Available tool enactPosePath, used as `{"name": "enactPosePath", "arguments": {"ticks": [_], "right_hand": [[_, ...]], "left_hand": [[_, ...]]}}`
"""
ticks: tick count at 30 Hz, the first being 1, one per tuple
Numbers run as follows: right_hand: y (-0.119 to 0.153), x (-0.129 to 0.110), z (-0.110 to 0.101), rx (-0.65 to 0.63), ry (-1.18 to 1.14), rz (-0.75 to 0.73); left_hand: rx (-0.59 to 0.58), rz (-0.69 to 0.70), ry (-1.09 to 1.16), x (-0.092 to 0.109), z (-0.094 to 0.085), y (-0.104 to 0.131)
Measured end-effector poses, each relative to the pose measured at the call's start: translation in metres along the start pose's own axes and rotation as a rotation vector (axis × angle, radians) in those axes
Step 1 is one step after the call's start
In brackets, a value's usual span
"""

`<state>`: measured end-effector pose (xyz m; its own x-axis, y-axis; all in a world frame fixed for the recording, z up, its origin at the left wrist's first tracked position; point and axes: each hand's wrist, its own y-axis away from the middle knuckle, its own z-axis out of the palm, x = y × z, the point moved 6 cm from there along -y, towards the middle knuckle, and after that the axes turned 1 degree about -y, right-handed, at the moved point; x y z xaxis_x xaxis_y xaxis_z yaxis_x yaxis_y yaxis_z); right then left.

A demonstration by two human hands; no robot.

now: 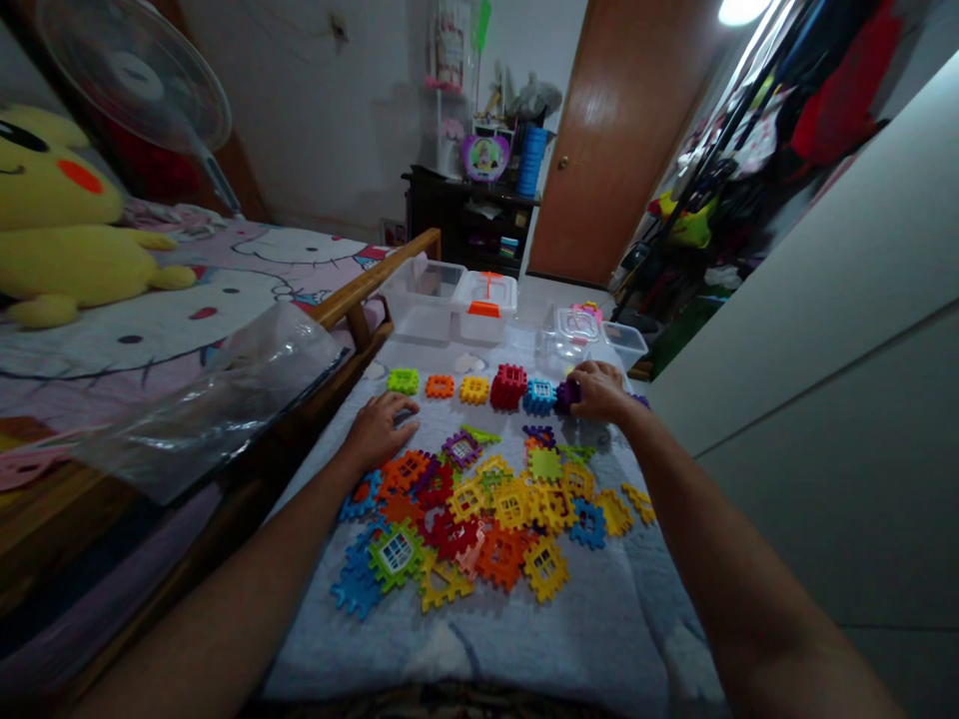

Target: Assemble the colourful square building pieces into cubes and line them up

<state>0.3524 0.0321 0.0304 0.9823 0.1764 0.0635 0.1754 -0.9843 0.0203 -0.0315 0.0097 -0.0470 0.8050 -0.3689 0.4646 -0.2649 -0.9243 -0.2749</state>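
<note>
My left hand [379, 431] rests on the cloth left of the pile, fingers stretched out and holding nothing. At the right end of a row, my right hand [599, 389] has its fingers on a purple building block [567, 395]. Along that row lie a green block [403, 380], an orange block [440, 386], a yellow block [474, 389], a red stack [508, 387] and a light blue stack [539, 396]. Nearer to me spreads a mixed pile of notched plastic blocks, with yellow pieces [512, 503], red pieces [453, 536] and blue pieces [358, 579].
At the table's far end stand an open clear plastic bin [421, 300], a lidded box with an orange handle [485, 300] and more clear containers [576, 326]. A wooden bed rail [375, 277] runs along the left. A white cabinet [824, 320] borders the right.
</note>
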Motion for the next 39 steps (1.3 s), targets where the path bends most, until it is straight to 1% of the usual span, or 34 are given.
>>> {"name": "enactPosePath", "arguments": {"ticks": [5,12,14,16,19,21,24,27,29,32,36,39], "right_hand": [[0.001,0.001,0.004,-0.026,0.012,-0.013],[0.0,0.002,0.006,0.022,0.007,0.0],[0.004,0.002,0.002,0.079,-0.026,0.003],[0.013,0.002,-0.007,0.183,-0.086,0.008],[0.038,0.001,-0.021,0.367,-0.235,0.002],[0.057,-0.003,-0.023,0.422,-0.356,-0.019],[0.078,-0.009,-0.01,0.384,-0.455,-0.018],[0.088,-0.014,0.009,0.267,-0.463,0.019],[0.091,-0.018,0.018,0.189,-0.454,0.016],[0.094,-0.028,0.018,0.125,-0.459,-0.012],[0.101,-0.05,0.015,0.038,-0.445,-0.071],[0.103,-0.063,0.019,0.002,-0.415,-0.076]], "left_hand": [[-0.007,-0.011,-0.002,-0.001,0.0,0.0],[-0.004,-0.006,0.003,-0.001,0.001,0.0],[-0.007,-0.006,0.002,-0.001,0.001,-0.001],[-0.008,-0.004,0.002,-0.001,0.001,-0.001],[-0.011,-0.004,0.002,-0.001,0.001,-0.002],[-0.014,-0.003,-0.002,-0.001,0.001,-0.002],[-0.014,-0.004,-0.009,0.0,0.0,-0.002],[-0.009,-0.008,-0.014,0.0,0.0,-0.002],[-0.008,-0.005,-0.01,0.0,0.0,-0.003],[-0.008,0.001,0.003,-0.001,0.001,-0.003],[-0.002,-0.015,0.017,-0.002,0.0,-0.003],[0.001,-0.019,0.04,-0.001,-0.002,-0.003]]}}
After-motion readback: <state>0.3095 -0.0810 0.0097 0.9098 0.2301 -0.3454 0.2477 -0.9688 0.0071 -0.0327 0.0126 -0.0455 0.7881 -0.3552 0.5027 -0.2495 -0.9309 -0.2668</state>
